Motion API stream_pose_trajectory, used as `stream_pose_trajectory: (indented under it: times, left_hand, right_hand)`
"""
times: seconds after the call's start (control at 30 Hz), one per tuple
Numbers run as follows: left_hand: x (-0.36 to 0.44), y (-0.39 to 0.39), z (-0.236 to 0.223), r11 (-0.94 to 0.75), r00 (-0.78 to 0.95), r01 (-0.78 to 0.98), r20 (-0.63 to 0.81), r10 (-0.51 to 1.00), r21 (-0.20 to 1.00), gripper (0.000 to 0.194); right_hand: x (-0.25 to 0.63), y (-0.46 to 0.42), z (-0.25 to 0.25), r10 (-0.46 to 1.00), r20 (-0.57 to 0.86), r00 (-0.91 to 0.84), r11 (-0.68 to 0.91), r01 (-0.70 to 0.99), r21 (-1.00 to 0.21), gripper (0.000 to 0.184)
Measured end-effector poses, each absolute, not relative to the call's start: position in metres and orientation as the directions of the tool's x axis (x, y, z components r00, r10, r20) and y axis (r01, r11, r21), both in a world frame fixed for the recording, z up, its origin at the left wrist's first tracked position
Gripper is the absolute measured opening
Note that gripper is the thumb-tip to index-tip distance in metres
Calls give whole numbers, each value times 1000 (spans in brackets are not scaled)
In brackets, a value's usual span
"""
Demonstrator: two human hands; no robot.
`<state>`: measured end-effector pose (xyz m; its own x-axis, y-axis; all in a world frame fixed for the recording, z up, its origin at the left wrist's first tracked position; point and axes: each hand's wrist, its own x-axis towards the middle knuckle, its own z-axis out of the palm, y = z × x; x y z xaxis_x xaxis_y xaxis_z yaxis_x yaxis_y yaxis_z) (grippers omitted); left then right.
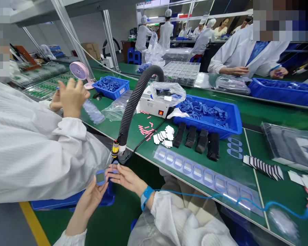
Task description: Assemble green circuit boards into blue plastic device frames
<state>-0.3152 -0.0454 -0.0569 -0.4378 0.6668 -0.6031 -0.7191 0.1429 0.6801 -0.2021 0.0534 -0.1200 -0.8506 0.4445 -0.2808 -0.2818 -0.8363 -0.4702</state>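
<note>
Head view: the left hand (91, 201) is pinching a blue-framed small screen (100, 177), while the right hand (125, 179) is pinching a blue ring (115, 167) just beside it.

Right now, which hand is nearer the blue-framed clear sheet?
Right. The right hand is just off the end of the clear sheet of blue rounded frames; the left hand is farther away.

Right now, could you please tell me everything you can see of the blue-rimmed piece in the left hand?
The piece is small, a rounded rectangle with a blue rim, plastic or silicone by its look, framing a flat grey-green window. It sits tilted at the fingertips of the left hand, a little apart from the right hand.
</note>
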Motion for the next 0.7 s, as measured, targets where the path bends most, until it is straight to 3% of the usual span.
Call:
stream_pose_trajectory:
  times: [0.17,0.37,0.6,0.7]
  left_hand:
    - [-304,-23,-63,176,-435,-699,-607,665,693,25]
    - [-256,-4,-76,276,-333,-730,-677,656,626,18]
    - [-181,-20,-11,294,-199,-778,-662,723,555,28]
    - [-150,-27,16,247,-148,-834,-632,761,493,27]
  right_hand:
    - [-169,27,-135,448,-382,-809,-839,-232,-492,28]
    - [-82,12,-105,526,-399,-751,-830,-353,-431,38]
    - [-9,4,-30,654,-261,-710,-751,-570,-332,36]
    - [2,0,-6,701,-103,-706,-699,-651,-297,31]
